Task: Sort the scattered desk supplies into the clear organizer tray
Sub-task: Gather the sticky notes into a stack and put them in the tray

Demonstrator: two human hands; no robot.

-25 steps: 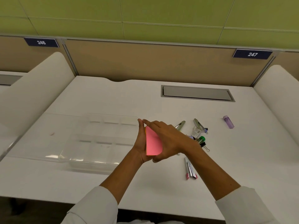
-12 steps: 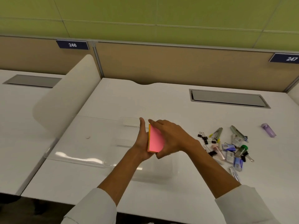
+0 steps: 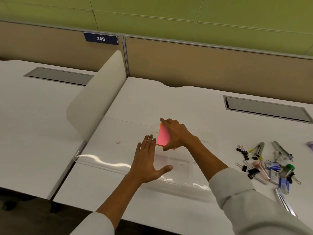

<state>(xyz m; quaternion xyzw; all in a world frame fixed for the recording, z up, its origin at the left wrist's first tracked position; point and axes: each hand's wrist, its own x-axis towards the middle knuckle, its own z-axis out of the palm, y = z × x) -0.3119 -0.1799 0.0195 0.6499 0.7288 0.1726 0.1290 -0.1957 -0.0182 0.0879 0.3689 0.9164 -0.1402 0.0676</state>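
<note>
My right hand (image 3: 177, 134) grips a pink sticky-note pad (image 3: 163, 137) with an orange edge, tilted on its side over the far part of the clear organizer tray (image 3: 188, 168). My left hand (image 3: 147, 162) hovers flat and open just left of the pad, fingers spread, over the tray's left side. The tray is see-through with faint compartment walls and sits on the white desk (image 3: 169, 99). A pile of scattered supplies (image 3: 269, 165) lies to the right: black binder clips (image 3: 243, 152), staplers, small blue boxes, a green-capped item (image 3: 289, 167).
A clear flat sheet or lid (image 3: 105, 155) lies left of the tray, with a small pink speck (image 3: 117, 142) on it. A white curved divider (image 3: 96, 102) separates the neighbouring desk. A grey cable hatch (image 3: 265, 109) sits at the back right. A purple item (image 3: 310, 145) is at the right edge.
The view has swung left. My left hand has let go of the pad and opened flat. My right hand alone now holds the pad farther over the tray.
</note>
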